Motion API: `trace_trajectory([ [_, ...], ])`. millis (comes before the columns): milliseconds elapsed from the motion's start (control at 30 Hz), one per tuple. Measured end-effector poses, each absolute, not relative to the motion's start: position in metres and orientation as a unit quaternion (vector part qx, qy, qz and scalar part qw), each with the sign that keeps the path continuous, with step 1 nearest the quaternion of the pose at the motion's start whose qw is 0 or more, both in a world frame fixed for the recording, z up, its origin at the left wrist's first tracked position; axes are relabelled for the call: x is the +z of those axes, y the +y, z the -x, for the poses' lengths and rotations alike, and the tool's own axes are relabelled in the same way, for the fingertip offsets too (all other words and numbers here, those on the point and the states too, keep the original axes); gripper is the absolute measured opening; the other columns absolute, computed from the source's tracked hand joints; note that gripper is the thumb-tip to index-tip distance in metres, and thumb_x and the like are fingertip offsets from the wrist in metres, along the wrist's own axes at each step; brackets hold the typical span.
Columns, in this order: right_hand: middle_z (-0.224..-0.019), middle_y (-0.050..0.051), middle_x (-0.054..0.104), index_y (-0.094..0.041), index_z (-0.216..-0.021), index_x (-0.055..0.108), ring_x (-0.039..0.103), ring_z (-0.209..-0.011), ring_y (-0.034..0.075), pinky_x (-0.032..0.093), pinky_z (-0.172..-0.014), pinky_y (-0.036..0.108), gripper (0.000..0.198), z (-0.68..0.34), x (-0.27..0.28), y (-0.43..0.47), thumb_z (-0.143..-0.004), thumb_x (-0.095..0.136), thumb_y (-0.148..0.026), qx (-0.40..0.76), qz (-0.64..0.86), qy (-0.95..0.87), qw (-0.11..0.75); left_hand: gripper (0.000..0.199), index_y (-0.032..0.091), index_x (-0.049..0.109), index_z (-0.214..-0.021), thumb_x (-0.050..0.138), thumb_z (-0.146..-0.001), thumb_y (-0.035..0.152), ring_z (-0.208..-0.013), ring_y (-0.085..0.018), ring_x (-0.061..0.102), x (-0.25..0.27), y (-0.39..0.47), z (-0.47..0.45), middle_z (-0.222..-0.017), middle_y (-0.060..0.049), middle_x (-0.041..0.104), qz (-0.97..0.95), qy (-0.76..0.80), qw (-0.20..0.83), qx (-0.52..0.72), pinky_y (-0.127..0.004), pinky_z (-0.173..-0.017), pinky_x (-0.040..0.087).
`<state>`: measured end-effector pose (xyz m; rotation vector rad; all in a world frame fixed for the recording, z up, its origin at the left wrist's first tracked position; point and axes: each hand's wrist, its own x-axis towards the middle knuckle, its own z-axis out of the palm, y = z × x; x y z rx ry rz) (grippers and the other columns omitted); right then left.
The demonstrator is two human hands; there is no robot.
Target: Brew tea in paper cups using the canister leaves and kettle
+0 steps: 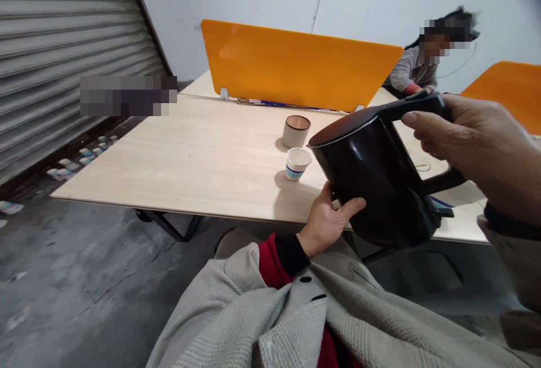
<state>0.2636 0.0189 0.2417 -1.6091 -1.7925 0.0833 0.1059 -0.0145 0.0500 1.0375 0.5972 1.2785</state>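
A black electric kettle [376,182] is held tilted to the left above the table's front edge. My right hand [482,137] is closed round its handle. Against the lower side of the kettle rests my left hand [327,221], thumb on the body and the other fingers partly hidden beneath, supporting it. Just left of the spout stands a white paper cup [298,164] with blue bands. Behind that cup is a beige cup [296,131] with a dark rim and brownish inside. No stream of water shows at the spout.
An orange divider [300,66] runs along the back of the light wooden table [190,154], with thin sticks or pens at its foot. Another person [416,69] leans in at the back right. Several paper cups [87,154] lie on the floor by the shutter.
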Motion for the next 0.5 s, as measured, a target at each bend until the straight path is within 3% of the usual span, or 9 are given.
trace_trajectory([
  [333,-0.052,-0.003,0.051,-0.024,-0.070,0.056,0.047,-0.049,0.013,0.036,-0.055,0.032,0.034,-0.248,0.248,0.024,-0.096,0.070,-0.039,0.036,0.672,-0.672,0.308,0.074,0.014,0.060,-0.142,0.085,-0.088,0.058,-0.140,-0.036,0.064,0.042,-0.012,-0.110,-0.148,-0.020,0.069,-0.444,0.269,0.638,0.569,-0.054,-0.125,0.046],
  [500,-0.054,-0.004,0.049,-0.024,-0.068,0.054,0.047,-0.051,0.012,0.043,-0.064,0.037,0.035,-0.240,0.251,0.027,-0.097,0.069,-0.036,0.050,0.671,-0.674,0.307,0.069,0.016,0.061,-0.141,0.084,-0.089,0.055,-0.141,-0.035,0.063,0.037,-0.011,-0.112,-0.149,-0.019,0.068,-0.431,0.265,0.645,0.572,-0.054,-0.127,0.045],
])
